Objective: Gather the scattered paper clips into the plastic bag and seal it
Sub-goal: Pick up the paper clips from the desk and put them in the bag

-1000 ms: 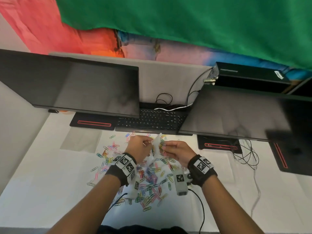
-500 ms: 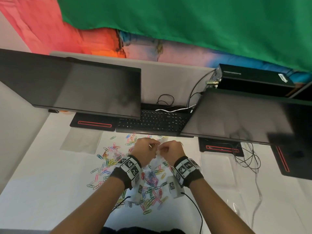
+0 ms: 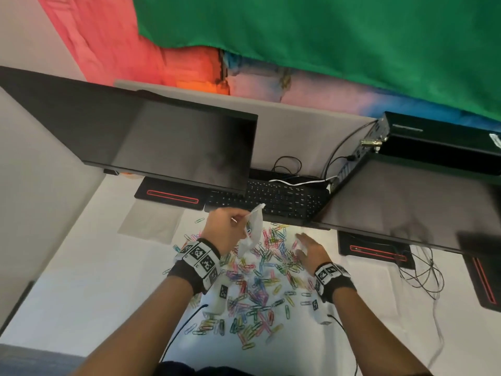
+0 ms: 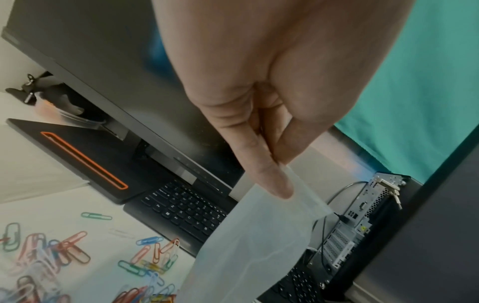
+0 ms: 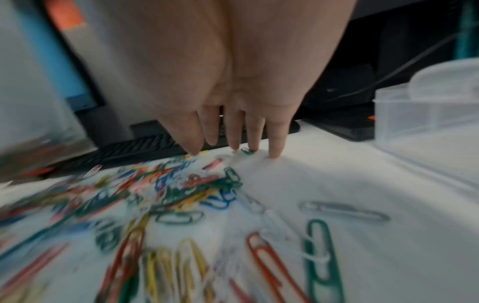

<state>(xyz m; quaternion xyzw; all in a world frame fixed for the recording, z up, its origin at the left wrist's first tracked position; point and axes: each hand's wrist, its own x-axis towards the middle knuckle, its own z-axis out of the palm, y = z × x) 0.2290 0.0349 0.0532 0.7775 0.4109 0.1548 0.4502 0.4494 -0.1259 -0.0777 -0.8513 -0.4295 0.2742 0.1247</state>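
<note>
Several coloured paper clips [image 3: 260,278] [image 5: 186,190] [image 4: 51,252] lie scattered over the white desk [image 3: 81,294]. My left hand [image 3: 227,226] [image 4: 279,164] holds a small clear plastic bag [image 3: 253,229] [image 4: 259,235] above the pile, pinching its top edge between thumb and fingers; the bag hangs down limp. My right hand [image 3: 306,245] [image 5: 233,141] is apart from the bag, at the right edge of the pile. Its fingers are straight and spread, tips down on the desk among the far clips.
A black keyboard [image 3: 271,198] lies just beyond the clips, under two dark monitors [image 3: 168,147] [image 3: 406,202]. Black monitor bases [image 3: 170,195] [image 3: 376,249] flank it. Loose cables [image 3: 423,270] trail at right. A clear plastic box [image 5: 427,106] stands right of my right hand.
Both hands were together on the bag. My right hand has let go and moved right and down onto the desk by the clips; my left hand keeps the bag, lifted slightly.
</note>
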